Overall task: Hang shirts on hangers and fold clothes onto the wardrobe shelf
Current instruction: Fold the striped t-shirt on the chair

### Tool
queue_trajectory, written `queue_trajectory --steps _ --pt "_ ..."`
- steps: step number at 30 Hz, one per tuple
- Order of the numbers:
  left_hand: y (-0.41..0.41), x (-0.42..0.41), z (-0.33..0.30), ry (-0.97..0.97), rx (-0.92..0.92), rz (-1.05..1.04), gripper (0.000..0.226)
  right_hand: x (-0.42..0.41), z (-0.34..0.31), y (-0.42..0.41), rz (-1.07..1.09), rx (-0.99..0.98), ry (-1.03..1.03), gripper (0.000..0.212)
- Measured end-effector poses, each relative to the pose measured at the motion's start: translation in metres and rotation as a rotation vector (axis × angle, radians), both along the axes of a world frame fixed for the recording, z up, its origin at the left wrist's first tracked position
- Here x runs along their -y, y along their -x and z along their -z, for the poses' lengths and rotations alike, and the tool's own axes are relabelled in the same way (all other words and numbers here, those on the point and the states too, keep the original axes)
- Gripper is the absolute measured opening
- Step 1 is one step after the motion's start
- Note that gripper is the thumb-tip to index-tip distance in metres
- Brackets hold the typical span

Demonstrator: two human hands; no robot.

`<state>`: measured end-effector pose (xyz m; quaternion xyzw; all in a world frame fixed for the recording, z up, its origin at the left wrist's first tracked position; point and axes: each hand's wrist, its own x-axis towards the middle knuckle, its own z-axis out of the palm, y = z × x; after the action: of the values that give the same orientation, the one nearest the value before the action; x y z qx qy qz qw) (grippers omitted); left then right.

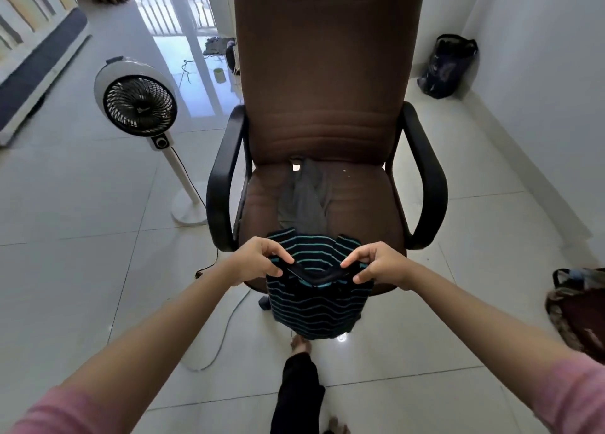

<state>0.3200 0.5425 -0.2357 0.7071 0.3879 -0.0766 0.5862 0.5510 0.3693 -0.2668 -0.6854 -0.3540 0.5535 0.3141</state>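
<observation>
A dark shirt with teal stripes (pixel 319 306) hangs in front of the brown office chair (pixel 327 73), held up by its collar. My left hand (pixel 258 260) pinches the collar's left side and my right hand (pixel 376 263) pinches its right side. The shirt's lower part drapes past the seat's front edge toward the floor. A grey garment (pixel 304 201) lies crumpled on the chair seat behind the shirt. No hanger or wardrobe is in view.
A white standing fan (pixel 137 106) stands left of the chair, its cable trailing across the tiled floor (pixel 82 270). A mattress (pixel 36 57) lies far left. A dark bag (pixel 448 66) sits by the right wall, another bag (pixel 579 312) at the right edge.
</observation>
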Motion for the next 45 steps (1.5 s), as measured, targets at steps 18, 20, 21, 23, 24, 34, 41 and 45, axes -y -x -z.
queue_trajectory --steps 18,20,21,23,24,34,41,45 --pt "-0.080 -0.134 0.214 -0.235 -0.220 -0.391 0.035 -0.105 0.184 -0.075 0.501 0.367 0.147 0.033" --pt "-0.085 -0.137 0.225 -0.234 -0.239 -0.413 0.035 -0.108 0.196 -0.079 0.550 0.357 0.191 0.033" --pt "-0.087 -0.137 0.229 -0.237 -0.241 -0.422 0.034 -0.109 0.201 -0.080 0.571 0.357 0.206 0.033" --pt "-0.089 -0.132 0.236 -0.252 -0.237 -0.440 0.033 -0.110 0.208 -0.078 0.601 0.369 0.214 0.031" --pt "-0.090 -0.128 0.238 -0.271 -0.236 -0.448 0.033 -0.109 0.210 -0.075 0.615 0.378 0.211 0.030" --pt "-0.062 -0.066 0.231 -0.226 -0.242 -0.696 0.054 -0.069 0.215 -0.011 0.804 0.401 0.184 0.058" --pt "-0.056 -0.073 0.225 -0.102 -0.215 -0.664 0.024 -0.061 0.210 -0.015 0.655 0.225 0.203 0.049" --pt "-0.056 -0.076 0.224 -0.117 -0.220 -0.616 0.023 -0.066 0.210 -0.019 0.650 0.240 0.169 0.032"
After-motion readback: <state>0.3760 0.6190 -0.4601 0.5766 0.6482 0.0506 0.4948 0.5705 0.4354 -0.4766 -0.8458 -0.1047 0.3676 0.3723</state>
